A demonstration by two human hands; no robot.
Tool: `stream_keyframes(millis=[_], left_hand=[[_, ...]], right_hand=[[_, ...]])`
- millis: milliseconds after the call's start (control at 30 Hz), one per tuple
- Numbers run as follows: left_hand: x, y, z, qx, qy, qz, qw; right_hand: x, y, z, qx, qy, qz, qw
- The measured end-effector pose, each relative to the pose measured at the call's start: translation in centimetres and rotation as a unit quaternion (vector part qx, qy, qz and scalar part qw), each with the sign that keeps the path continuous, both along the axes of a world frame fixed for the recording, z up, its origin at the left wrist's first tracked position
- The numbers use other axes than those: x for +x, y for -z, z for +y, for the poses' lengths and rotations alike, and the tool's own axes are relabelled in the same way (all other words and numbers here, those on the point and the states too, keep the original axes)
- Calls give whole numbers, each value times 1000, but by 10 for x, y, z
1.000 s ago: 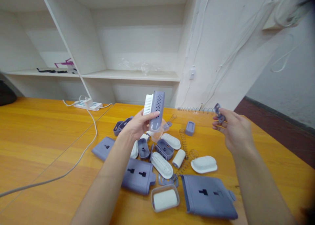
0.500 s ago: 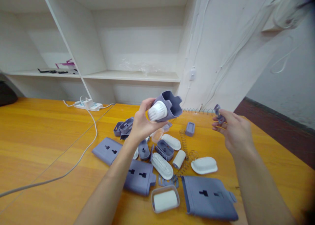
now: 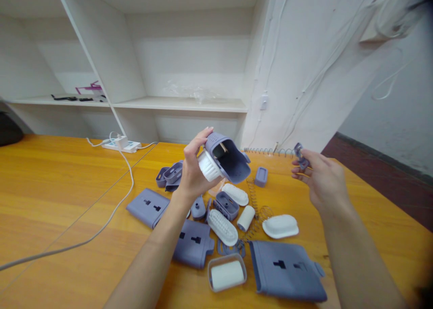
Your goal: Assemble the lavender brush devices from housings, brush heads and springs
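Observation:
My left hand (image 3: pixel 192 173) is closed round a purple plastic holder (image 3: pixel 227 158) with a white brush (image 3: pixel 207 165) in it, held above the table with the holder's open end turned toward me. My right hand (image 3: pixel 321 178) is raised at the right and pinches a small purple clip-like part (image 3: pixel 299 154) between thumb and fingers. Below both hands lies a heap of purple and white plastic parts on the orange wooden table (image 3: pixel 61 200).
On the table lie flat purple covers (image 3: pixel 286 269), white brush heads (image 3: pixel 222 226), a clear tray with a white block (image 3: pixel 226 273), metal springs (image 3: pixel 252 196) and a white oval lid (image 3: pixel 280 225). A white cable (image 3: pixel 111 209) runs to a power strip (image 3: pixel 122 143). White shelves stand behind.
My left hand has turned the holder with the brush from upright to tilted, so its open end now faces me. My right hand has stayed in place with the small part.

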State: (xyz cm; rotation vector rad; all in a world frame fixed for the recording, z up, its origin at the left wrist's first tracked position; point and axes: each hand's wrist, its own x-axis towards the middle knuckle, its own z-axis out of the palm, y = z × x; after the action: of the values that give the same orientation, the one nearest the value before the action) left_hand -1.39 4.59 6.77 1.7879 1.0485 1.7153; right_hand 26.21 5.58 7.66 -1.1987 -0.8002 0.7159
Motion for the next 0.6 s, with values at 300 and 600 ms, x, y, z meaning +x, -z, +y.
stream_keyframes(millis=[300,600], left_hand=[[-6,-19,-3,27,-12,141,990],[-43,-24,-8,-128,10,380,916]], right_hand=[[-1,-1,-1,2,-13,-7,1000],[-1,-3,-3,-1,-15,-17,1000]])
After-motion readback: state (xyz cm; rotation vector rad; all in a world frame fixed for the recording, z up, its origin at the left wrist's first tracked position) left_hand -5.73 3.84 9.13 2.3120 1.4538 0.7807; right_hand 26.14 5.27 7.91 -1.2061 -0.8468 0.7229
